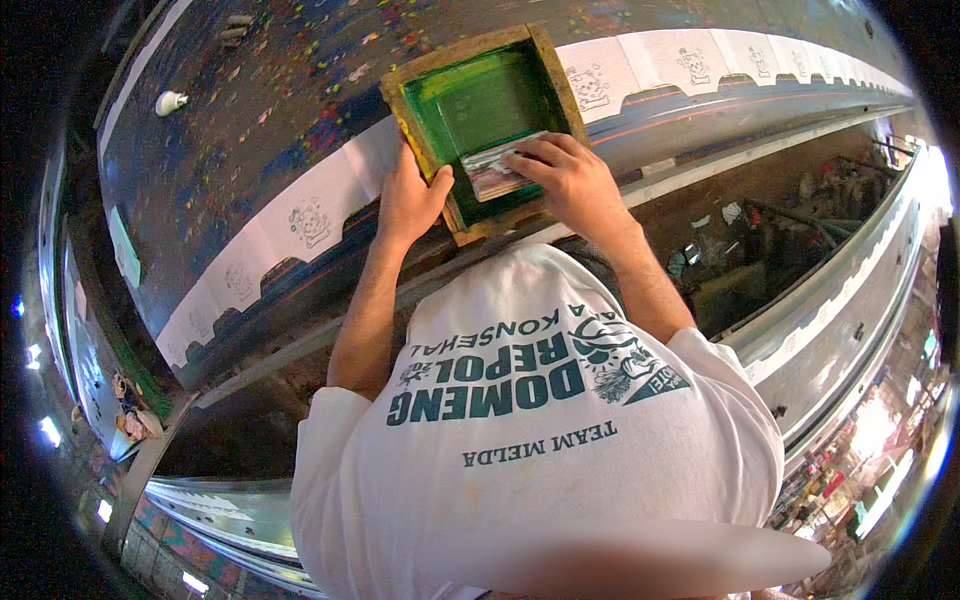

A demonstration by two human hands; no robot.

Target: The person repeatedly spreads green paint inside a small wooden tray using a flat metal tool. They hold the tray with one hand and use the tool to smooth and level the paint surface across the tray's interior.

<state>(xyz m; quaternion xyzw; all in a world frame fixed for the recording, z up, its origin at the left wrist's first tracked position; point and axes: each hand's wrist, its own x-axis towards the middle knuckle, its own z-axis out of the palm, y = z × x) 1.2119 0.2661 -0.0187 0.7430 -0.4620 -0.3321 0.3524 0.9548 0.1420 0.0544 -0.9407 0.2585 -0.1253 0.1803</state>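
A wooden-framed printing screen [484,97] with green mesh lies over a row of white fabric pieces [360,161] in front of me. My left hand [412,199] grips the frame's left side, thumb on top. Inside the frame, near its lower edge, my right hand [574,176] holds a flat squeegee [502,166] with a worn, streaked face. The squeegee lies tilted against the green-stained mesh. Cartoon outlines mark the fabric on both sides, one print [309,223] left of the frame and another [589,86] to its right. The fabric under the screen is hidden.
The long dark table [300,97] is speckled with coloured paint. A white bulb-shaped object [171,103] sits on it at the left. A metal rail [675,180] runs along the near edge. Behind me to the right, another long table [847,330] carries printed fabric.
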